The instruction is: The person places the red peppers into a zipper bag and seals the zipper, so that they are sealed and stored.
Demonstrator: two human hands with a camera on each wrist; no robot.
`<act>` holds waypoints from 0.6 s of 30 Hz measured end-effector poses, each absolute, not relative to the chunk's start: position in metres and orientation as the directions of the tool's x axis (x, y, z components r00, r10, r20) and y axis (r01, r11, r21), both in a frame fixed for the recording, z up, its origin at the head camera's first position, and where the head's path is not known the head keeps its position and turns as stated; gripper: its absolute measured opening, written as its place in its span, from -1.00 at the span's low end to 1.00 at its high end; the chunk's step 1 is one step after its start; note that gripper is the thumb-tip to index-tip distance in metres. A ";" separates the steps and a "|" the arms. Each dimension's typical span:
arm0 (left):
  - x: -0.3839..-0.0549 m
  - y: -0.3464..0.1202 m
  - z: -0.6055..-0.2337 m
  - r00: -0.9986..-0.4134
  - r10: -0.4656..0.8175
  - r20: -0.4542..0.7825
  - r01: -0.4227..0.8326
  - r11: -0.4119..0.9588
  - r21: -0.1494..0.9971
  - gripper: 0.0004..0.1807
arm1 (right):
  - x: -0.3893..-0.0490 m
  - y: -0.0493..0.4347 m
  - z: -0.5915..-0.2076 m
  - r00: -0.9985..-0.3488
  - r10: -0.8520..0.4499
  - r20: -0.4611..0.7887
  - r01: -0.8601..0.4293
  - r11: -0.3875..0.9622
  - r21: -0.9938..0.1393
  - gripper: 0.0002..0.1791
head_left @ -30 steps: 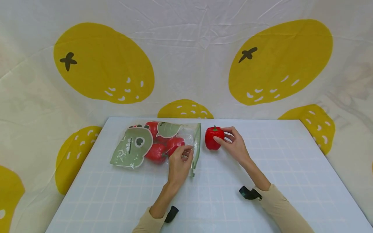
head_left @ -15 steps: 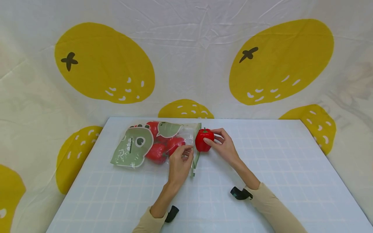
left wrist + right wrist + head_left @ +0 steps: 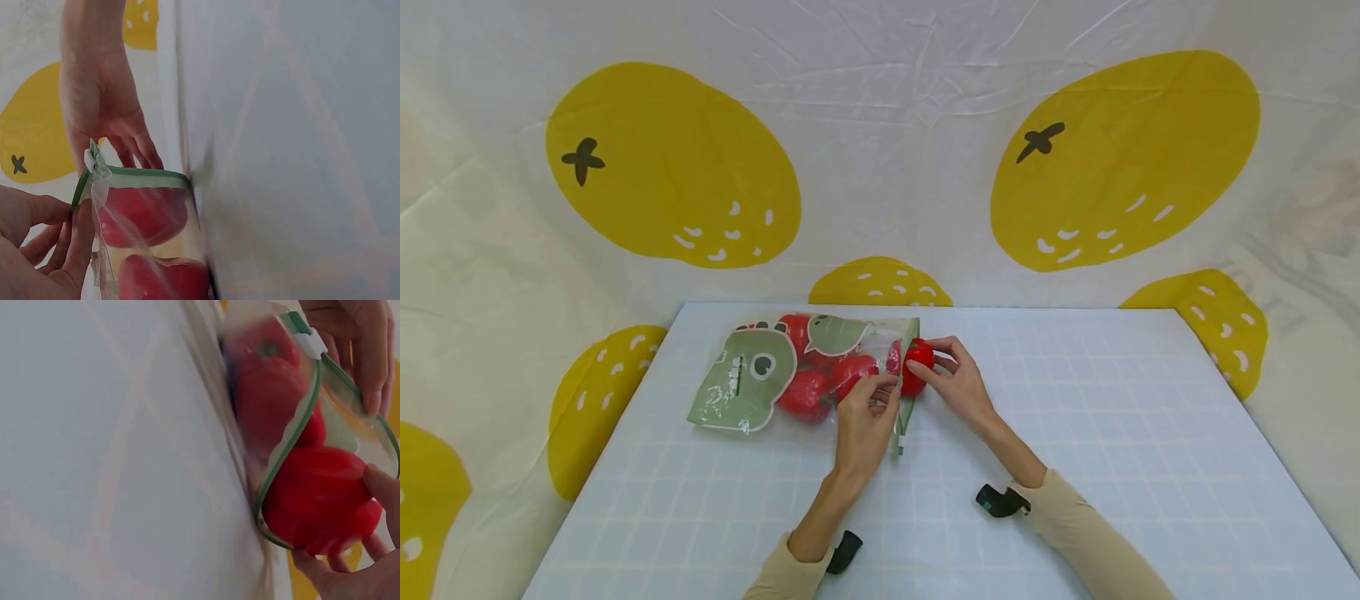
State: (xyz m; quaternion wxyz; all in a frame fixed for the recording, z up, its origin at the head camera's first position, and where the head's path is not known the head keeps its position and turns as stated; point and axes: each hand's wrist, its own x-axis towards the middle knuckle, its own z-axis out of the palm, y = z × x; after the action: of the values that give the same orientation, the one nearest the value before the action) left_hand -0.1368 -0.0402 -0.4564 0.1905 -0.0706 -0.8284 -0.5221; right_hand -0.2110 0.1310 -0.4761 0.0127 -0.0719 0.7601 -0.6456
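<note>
A clear zip bag [image 3: 741, 392] with a green cartoon animal print lies on the table, holding several red bell peppers [image 3: 805, 396]. My left hand [image 3: 865, 425] pinches the upper edge of its mouth between thumb and fingers, lifting it apart from the lower edge. In my right hand [image 3: 962, 387] is another red bell pepper [image 3: 322, 500], gripped by thumb and fingertips. This pepper sits partly inside the mouth, its outer end still in my fingers. The right wrist view shows the green zip strip [image 3: 306, 419] around it and a white slider [image 3: 310, 344] at one corner.
The white table [image 3: 1112, 433] has a pale grid pattern. Behind it hangs a white cloth [image 3: 895, 167] printed with big yellow fruits. Black wrist cameras are worn at both cuffs.
My right hand has moved left with its bell pepper, from beside the bag into the bag's mouth. The left hand has stayed in place on the edge.
</note>
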 end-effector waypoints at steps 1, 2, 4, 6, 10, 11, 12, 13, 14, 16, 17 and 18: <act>-0.137 -0.040 -0.457 -0.918 -0.081 0.389 0.316 0.445 0.838 -0.77 | -0.211 0.130 -0.477 -0.989 -0.126 0.079 -0.097 0.148 -0.984 -0.44; -0.137 -0.040 -0.457 -0.917 -0.081 0.391 0.318 0.445 0.837 -0.77 | -0.211 0.129 -0.478 -0.989 -0.126 0.082 -0.100 0.141 -0.985 -0.45; -0.136 -0.040 -0.456 -0.916 -0.078 0.394 0.321 0.447 0.835 -0.77 | -0.211 0.127 -0.480 -0.989 -0.125 0.082 -0.099 0.136 -0.986 -0.46; -0.136 -0.040 -0.456 -0.915 -0.076 0.395 0.324 0.444 0.835 -0.76 | -0.211 0.125 -0.481 -0.989 -0.121 0.080 -0.096 0.136 -0.986 -0.46; -0.136 -0.040 -0.456 -0.913 -0.075 0.402 0.331 0.441 0.834 -0.76 | -0.212 0.120 -0.481 -0.990 -0.114 0.083 -0.100 0.148 -0.984 -0.46; -0.136 -0.040 -0.456 -0.911 -0.075 0.405 0.334 0.440 0.833 -0.76 | -0.212 0.119 -0.481 -0.990 -0.113 0.088 -0.105 0.151 -0.983 -0.47; -0.136 -0.040 -0.456 -0.909 -0.075 0.409 0.338 0.439 0.832 -0.76 | -0.212 0.118 -0.481 -0.990 -0.110 0.093 -0.110 0.156 -0.982 -0.48; -0.136 -0.040 -0.456 -0.908 -0.076 0.412 0.341 0.438 0.832 -0.76 | -0.213 0.117 -0.482 -0.989 -0.107 0.097 -0.114 0.163 -0.980 -0.48; -0.136 -0.040 -0.456 -0.906 -0.076 0.415 0.344 0.436 0.831 -0.76 | -0.213 0.116 -0.481 -0.989 -0.106 0.102 -0.119 0.171 -0.978 -0.48; -0.137 -0.039 -0.456 -0.906 -0.076 0.417 0.346 0.435 0.831 -0.76 | -0.214 0.114 -0.482 -0.989 -0.099 0.105 -0.122 0.187 -0.975 -0.48; -0.137 -0.039 -0.456 -0.906 -0.077 0.416 0.345 0.435 0.832 -0.76 | -0.214 0.114 -0.482 -0.990 -0.096 0.102 -0.119 0.198 -0.973 -0.48; -0.137 -0.039 -0.456 -0.907 -0.078 0.415 0.343 0.435 0.832 -0.76 | -0.214 0.113 -0.482 -0.991 -0.092 0.097 -0.114 0.209 -0.971 -0.48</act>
State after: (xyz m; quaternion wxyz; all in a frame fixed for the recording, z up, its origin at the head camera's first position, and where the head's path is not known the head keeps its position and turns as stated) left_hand -0.1366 -0.0390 -0.4561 0.2005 -0.0806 -0.8229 -0.5255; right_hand -0.2144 0.1128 -0.4816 -0.0089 -0.0663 0.7776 -0.6252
